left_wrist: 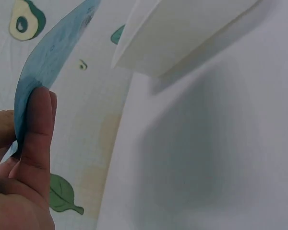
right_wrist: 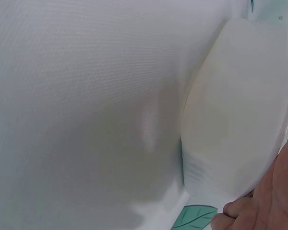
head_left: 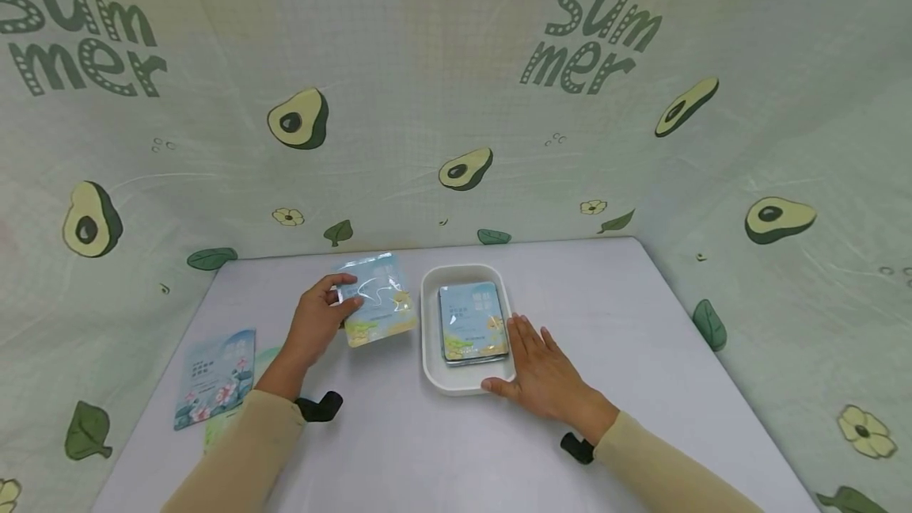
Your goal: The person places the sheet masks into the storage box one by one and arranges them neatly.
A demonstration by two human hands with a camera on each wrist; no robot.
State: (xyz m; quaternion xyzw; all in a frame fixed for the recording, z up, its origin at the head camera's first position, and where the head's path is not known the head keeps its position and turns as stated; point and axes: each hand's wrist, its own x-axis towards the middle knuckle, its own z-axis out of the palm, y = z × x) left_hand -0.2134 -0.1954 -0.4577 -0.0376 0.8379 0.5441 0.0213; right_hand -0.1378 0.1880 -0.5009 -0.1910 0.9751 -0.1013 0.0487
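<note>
My left hand (head_left: 315,324) pinches a flat, glossy sachet (head_left: 378,303) by its left edge, thumb in front. This sachet is light blue with a yellow-green lower part. It is held up just left of a white tray (head_left: 431,355), and its bent blue side (left_wrist: 50,60) shows in the left wrist view. Inside the tray lies a stack of matching sachets (head_left: 473,321). My right hand (head_left: 545,378) rests against the tray's right side with fingers extended, the thumb near the front right corner. The tray's outer wall (right_wrist: 237,105) fills much of the right wrist view.
A blue sachet with pink flowers (head_left: 216,378) lies at the table's left. Under it a green sachet (head_left: 214,430) shows partly, the left forearm covering some of it. Behind the white table (head_left: 570,283) hangs a cloth (head_left: 399,204) printed with avocados.
</note>
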